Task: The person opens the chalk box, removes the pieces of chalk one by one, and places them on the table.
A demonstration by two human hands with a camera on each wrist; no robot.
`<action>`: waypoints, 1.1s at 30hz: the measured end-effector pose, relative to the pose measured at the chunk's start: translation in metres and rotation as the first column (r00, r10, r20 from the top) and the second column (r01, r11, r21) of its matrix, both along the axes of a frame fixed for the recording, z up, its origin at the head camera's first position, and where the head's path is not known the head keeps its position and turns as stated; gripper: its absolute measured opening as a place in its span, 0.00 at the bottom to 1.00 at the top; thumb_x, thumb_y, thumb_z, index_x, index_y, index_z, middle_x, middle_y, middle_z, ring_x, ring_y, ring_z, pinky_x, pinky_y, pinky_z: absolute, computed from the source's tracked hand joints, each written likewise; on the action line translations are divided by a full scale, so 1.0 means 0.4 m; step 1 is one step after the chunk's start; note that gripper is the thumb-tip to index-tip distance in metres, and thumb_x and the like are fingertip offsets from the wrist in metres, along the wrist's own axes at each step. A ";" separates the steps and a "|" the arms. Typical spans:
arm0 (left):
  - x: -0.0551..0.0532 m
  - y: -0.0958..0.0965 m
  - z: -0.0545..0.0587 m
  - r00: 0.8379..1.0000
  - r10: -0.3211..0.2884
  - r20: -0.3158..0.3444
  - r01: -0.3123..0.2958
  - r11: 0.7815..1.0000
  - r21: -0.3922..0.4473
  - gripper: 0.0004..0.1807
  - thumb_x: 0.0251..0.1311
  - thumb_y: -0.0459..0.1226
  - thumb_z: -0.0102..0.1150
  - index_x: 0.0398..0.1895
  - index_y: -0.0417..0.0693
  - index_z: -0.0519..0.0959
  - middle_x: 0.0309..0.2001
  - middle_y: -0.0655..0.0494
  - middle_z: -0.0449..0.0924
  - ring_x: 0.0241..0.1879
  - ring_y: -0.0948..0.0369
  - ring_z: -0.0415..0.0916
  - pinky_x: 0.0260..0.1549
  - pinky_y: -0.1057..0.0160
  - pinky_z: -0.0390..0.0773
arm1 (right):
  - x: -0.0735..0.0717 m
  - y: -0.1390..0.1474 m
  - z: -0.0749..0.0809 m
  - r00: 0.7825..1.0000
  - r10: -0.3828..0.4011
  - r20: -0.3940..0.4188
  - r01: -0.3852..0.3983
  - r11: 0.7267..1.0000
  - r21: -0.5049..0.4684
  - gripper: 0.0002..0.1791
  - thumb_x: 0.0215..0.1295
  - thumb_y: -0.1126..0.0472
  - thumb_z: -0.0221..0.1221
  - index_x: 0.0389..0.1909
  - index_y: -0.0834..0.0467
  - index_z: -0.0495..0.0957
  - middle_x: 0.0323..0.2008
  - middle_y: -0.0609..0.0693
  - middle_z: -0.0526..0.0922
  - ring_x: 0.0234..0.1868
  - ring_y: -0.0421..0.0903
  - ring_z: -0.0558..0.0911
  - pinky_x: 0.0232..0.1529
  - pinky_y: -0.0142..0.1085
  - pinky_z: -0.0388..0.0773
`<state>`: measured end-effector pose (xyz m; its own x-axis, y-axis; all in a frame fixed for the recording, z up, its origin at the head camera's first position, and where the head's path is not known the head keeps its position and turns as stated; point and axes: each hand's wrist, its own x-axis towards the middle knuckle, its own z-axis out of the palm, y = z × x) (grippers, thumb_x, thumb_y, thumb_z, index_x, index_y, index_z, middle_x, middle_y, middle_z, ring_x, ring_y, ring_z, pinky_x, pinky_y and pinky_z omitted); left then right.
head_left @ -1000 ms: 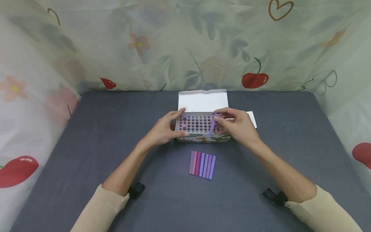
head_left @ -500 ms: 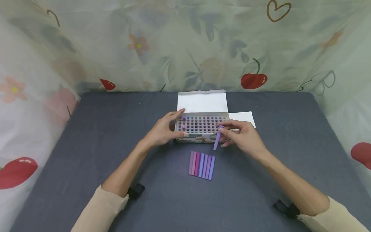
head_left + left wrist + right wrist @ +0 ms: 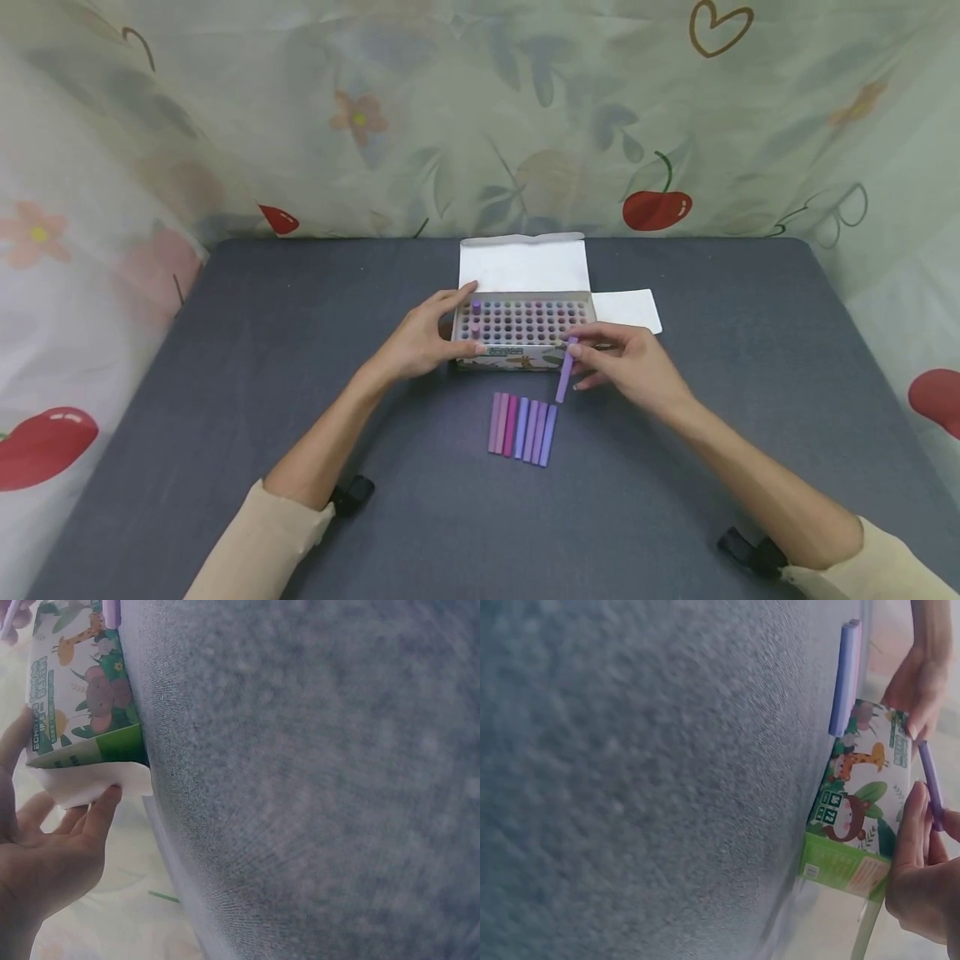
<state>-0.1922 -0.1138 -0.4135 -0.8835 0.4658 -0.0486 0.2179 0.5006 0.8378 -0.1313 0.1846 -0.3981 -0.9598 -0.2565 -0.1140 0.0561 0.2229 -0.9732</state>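
Observation:
A purple crayon (image 3: 566, 375) is pinched between the thumb and fingers of my right hand (image 3: 637, 362), its lower end slanting toward the lined-up crayons. In the right wrist view that crayon (image 3: 931, 780) is off the table, beside the box. My left hand (image 3: 416, 337) grips the left end of the animal-printed box (image 3: 517, 358), thumb at its front edge, a finger at the back corner. A grid of holes fills the box top; two crayons stand up from holes on its left side. In front, several pink and purple crayons (image 3: 522, 429) lie side by side.
The box's white lid (image 3: 523, 265) is folded up at the back, and a white side flap (image 3: 628, 310) sticks out to the right. A grey cloth (image 3: 420, 533) covers the table. Patterned fabric (image 3: 465, 117) hangs behind it.
My right hand has moved from over the box's holes toward me and slightly right, carrying the purple crayon down near the right end of the row. My left hand stays at the box.

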 end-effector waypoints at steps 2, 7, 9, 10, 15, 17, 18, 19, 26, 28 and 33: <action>-0.001 0.000 0.000 1.000 -0.001 -0.004 0.001 1.000 -0.006 0.50 0.56 0.40 0.73 0.79 0.57 0.55 0.70 0.46 0.60 0.57 0.50 0.73 0.55 0.50 0.77 | 0.003 0.001 -0.004 1.000 0.004 0.007 -0.004 1.000 0.009 0.19 0.68 0.61 0.64 0.55 0.67 0.80 0.42 0.63 0.84 0.37 0.60 0.86 0.37 0.45 0.85; 0.000 -0.001 0.002 1.000 -0.004 -0.010 0.004 1.000 -0.020 0.50 0.56 0.41 0.73 0.79 0.58 0.55 0.71 0.46 0.60 0.58 0.50 0.73 0.55 0.49 0.76 | 0.013 0.006 -0.009 1.000 0.012 0.005 -0.013 0.999 0.037 0.19 0.68 0.59 0.64 0.56 0.64 0.80 0.42 0.62 0.84 0.36 0.61 0.86 0.38 0.47 0.85; 0.000 -0.002 0.003 1.000 -0.004 -0.009 0.004 1.000 -0.017 0.50 0.56 0.41 0.73 0.79 0.58 0.55 0.71 0.46 0.60 0.58 0.50 0.73 0.56 0.49 0.76 | 0.017 0.008 -0.009 1.000 0.010 0.006 -0.010 0.999 0.036 0.19 0.67 0.59 0.64 0.55 0.64 0.81 0.41 0.61 0.84 0.36 0.61 0.86 0.38 0.47 0.85; -0.001 -0.001 0.003 1.000 -0.003 -0.009 0.003 1.000 -0.016 0.50 0.56 0.41 0.73 0.79 0.58 0.55 0.71 0.46 0.60 0.58 0.50 0.73 0.56 0.49 0.76 | 0.019 0.009 -0.009 1.000 0.009 0.006 -0.009 0.999 0.041 0.19 0.67 0.59 0.65 0.55 0.64 0.81 0.40 0.61 0.84 0.35 0.59 0.86 0.38 0.47 0.85; -0.002 0.000 0.003 1.000 0.002 -0.004 -0.003 1.000 -0.009 0.50 0.56 0.40 0.73 0.79 0.58 0.55 0.70 0.46 0.61 0.57 0.50 0.73 0.56 0.50 0.77 | 0.030 0.011 -0.014 0.999 0.010 0.034 -0.011 1.000 0.027 0.20 0.67 0.60 0.65 0.55 0.66 0.80 0.36 0.60 0.85 0.32 0.55 0.86 0.37 0.46 0.85; -0.002 0.001 0.003 1.000 0.002 -0.004 -0.002 1.000 -0.013 0.50 0.57 0.41 0.73 0.79 0.58 0.55 0.70 0.46 0.61 0.57 0.51 0.73 0.56 0.50 0.77 | 0.034 0.013 -0.019 0.999 0.006 0.044 -0.007 1.000 0.013 0.20 0.67 0.61 0.65 0.55 0.67 0.79 0.37 0.60 0.84 0.33 0.56 0.86 0.36 0.47 0.85; -0.003 0.001 0.003 1.000 0.002 -0.004 -0.002 1.000 -0.015 0.49 0.57 0.41 0.73 0.79 0.58 0.55 0.70 0.46 0.61 0.57 0.51 0.73 0.56 0.50 0.77 | 0.036 0.014 -0.022 0.999 0.004 0.050 -0.004 1.000 0.002 0.20 0.66 0.61 0.65 0.55 0.67 0.79 0.37 0.60 0.84 0.34 0.57 0.86 0.36 0.47 0.85; -0.003 0.002 0.003 1.000 0.002 -0.004 -0.002 1.000 -0.019 0.49 0.57 0.41 0.73 0.79 0.59 0.55 0.70 0.47 0.61 0.57 0.51 0.73 0.56 0.50 0.76 | 0.038 0.015 -0.025 0.999 0.003 0.053 -0.003 1.000 -0.003 0.20 0.66 0.61 0.65 0.55 0.68 0.79 0.37 0.60 0.85 0.34 0.58 0.86 0.36 0.47 0.85; -0.007 0.002 0.003 1.000 -0.004 -0.016 0.004 0.999 -0.036 0.49 0.57 0.42 0.73 0.79 0.59 0.54 0.71 0.47 0.60 0.60 0.51 0.71 0.56 0.50 0.76 | 0.050 0.020 -0.045 0.995 0.023 0.092 -0.020 1.000 -0.023 0.21 0.65 0.62 0.66 0.55 0.70 0.78 0.36 0.59 0.86 0.34 0.51 0.86 0.36 0.46 0.85; -0.007 0.002 0.003 1.000 -0.003 -0.013 0.002 0.999 -0.037 0.50 0.57 0.42 0.73 0.79 0.60 0.54 0.71 0.47 0.60 0.59 0.51 0.72 0.56 0.50 0.76 | 0.053 0.021 -0.051 0.994 0.025 0.110 -0.022 0.999 -0.033 0.22 0.65 0.62 0.66 0.55 0.71 0.78 0.37 0.59 0.86 0.34 0.50 0.86 0.36 0.46 0.85; -0.004 0.002 0.002 1.000 0.002 -0.020 -0.003 0.999 -0.052 0.49 0.57 0.43 0.73 0.79 0.60 0.54 0.71 0.47 0.60 0.58 0.51 0.72 0.55 0.50 0.76 | 0.058 0.020 -0.067 0.989 0.017 0.147 -0.010 0.999 -0.047 0.22 0.65 0.63 0.66 0.55 0.72 0.77 0.37 0.58 0.86 0.34 0.49 0.87 0.36 0.44 0.85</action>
